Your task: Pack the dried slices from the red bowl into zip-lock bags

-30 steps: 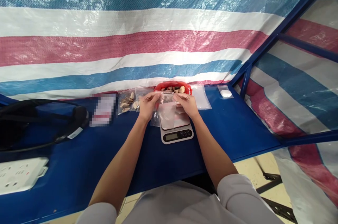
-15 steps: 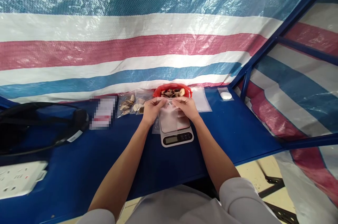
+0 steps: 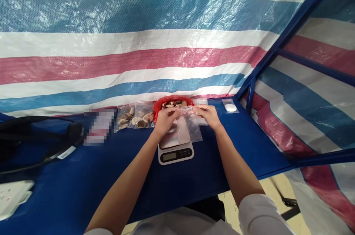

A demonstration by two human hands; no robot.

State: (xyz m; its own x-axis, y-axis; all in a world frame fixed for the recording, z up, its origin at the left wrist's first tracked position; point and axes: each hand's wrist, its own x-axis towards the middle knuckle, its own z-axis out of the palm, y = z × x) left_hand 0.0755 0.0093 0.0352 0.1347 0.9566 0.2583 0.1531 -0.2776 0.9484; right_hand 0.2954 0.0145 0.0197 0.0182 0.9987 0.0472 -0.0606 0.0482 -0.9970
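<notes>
A clear plastic bag [image 3: 195,131] is held by its top edge, pinched between the left hand [image 3: 165,120] and the right hand [image 3: 209,116]. It is suspended partly over a white digital scale [image 3: 176,156], which is set on the blue bench [image 3: 235,153]. Behind the scale, a red container [image 3: 157,106] is seen to be filled with dried-looking slices [image 3: 174,104]. To its left, two filled bags [image 3: 143,119] are laid side by side. A white rounded object [image 3: 230,108] is noted at the far right. The area is backed by striped sheeting [image 3: 133,59].
</notes>
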